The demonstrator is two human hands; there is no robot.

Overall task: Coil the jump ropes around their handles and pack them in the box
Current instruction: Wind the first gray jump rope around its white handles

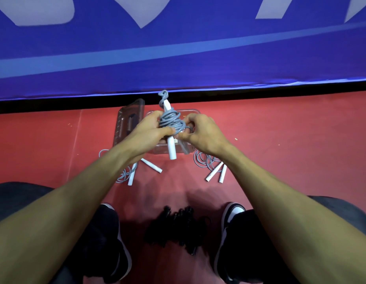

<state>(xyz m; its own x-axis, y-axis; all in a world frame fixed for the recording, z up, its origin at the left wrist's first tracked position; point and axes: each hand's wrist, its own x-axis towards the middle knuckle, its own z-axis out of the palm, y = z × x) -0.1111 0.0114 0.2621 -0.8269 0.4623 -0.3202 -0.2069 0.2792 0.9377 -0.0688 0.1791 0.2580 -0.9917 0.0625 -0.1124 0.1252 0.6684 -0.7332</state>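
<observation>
My left hand (149, 131) grips a pair of white handles (171, 149) with grey rope (170, 119) coiled round them, held above a clear plastic box (190, 111). My right hand (198, 131) pinches the rope's loose end at the coil's right side. A second jump rope (133, 171) lies uncoiled on the red floor at the lower left of the box. A third one (212, 167) lies to the box's lower right. The box's inside is mostly hidden by my hands.
The clear lid (126, 119) lies left of the box. A blue banner wall (178, 48) stands just behind. A heap of black rope (178, 228) sits between my two shoes (229, 232) on the red floor.
</observation>
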